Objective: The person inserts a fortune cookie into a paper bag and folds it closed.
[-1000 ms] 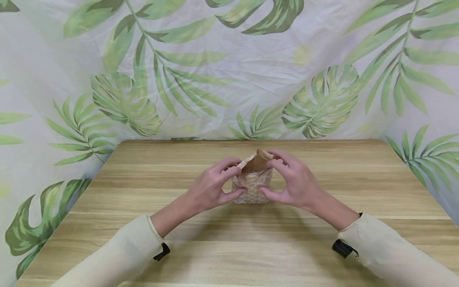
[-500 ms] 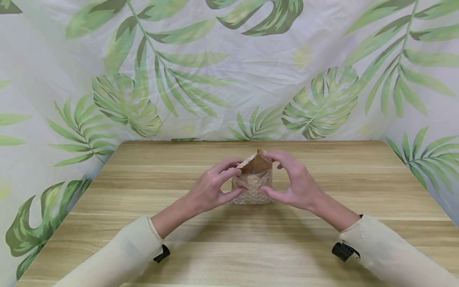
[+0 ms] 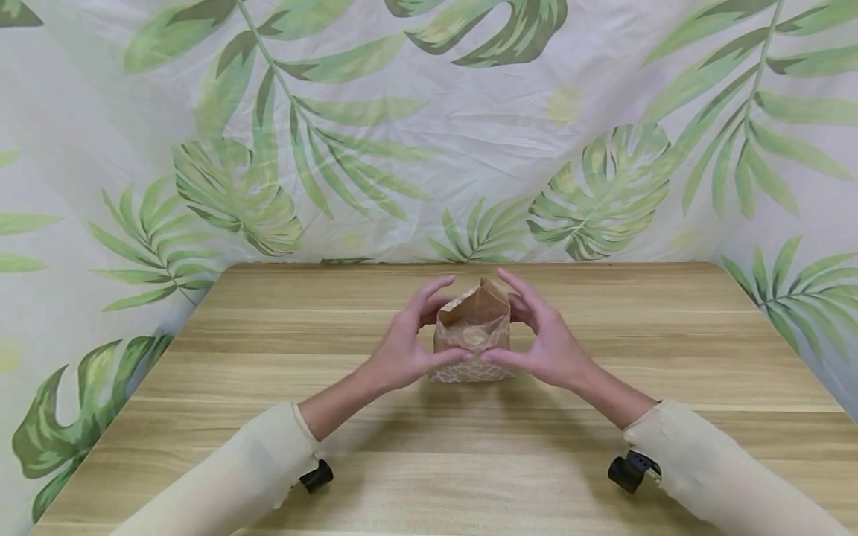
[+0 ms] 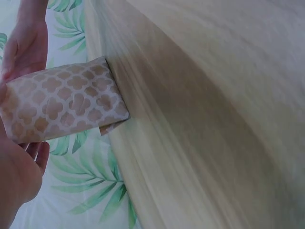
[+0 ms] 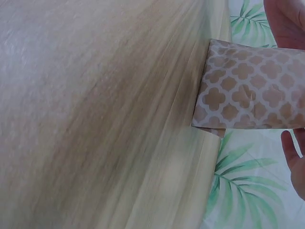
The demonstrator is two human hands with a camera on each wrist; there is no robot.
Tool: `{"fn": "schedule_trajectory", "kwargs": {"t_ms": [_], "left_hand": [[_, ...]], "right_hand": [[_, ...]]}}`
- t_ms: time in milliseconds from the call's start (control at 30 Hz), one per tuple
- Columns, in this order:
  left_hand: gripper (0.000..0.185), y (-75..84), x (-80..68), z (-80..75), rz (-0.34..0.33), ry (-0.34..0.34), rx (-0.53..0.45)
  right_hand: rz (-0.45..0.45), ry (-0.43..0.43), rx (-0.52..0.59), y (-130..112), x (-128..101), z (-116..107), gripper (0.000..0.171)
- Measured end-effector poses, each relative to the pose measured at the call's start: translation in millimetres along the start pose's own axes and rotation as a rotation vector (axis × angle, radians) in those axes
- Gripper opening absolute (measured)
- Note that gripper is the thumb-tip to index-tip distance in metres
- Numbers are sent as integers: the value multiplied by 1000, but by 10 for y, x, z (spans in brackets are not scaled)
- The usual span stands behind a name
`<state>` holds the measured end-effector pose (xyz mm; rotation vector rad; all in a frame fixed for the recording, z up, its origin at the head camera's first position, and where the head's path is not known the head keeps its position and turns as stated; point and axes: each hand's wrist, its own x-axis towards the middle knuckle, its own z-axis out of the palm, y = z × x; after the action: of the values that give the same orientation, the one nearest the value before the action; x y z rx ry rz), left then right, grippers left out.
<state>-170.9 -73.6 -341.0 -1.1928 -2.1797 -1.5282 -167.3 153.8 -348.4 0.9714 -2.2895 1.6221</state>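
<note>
A small brown paper bag with a white lattice pattern stands upright on the table, its top gaping and its brown inside visible. My left hand holds its left side, the thumb across the front and the other fingers partly hidden at the side and behind. On the opposite side my right hand holds it in the same way, and the two thumbs almost meet at the front. Both index fingers reach up beside the rim. In the left wrist view the patterned front of the bag faces the camera. What lies inside the bag cannot be made out.
The wood-grain table extends around the bag on all sides. A leaf-printed cloth hangs behind the table's back edge and along both sides. A black wrist camera sits under the left sleeve, another black camera under the right.
Both hands have let go of the bag's rim and shifted to its sides, fingers spreading behind it. The thumbs have moved inward across the front. The bag's mouth stands wider; the bag stays in place.
</note>
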Motion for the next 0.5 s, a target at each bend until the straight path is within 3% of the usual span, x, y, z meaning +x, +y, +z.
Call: {"fn": "schedule_trajectory", "kwargs": {"t_ms": [67, 200, 500], "left_hand": [[84, 78, 16, 16, -51, 21, -59], [79, 73, 24, 62, -132, 69, -136], [73, 9, 46, 123, -157, 125, -232]], "right_hand": [[5, 12, 43, 95, -1, 10, 104], [-12, 48, 87, 124, 2, 17, 98], [-19, 124, 63, 151, 9, 30, 93]]}}
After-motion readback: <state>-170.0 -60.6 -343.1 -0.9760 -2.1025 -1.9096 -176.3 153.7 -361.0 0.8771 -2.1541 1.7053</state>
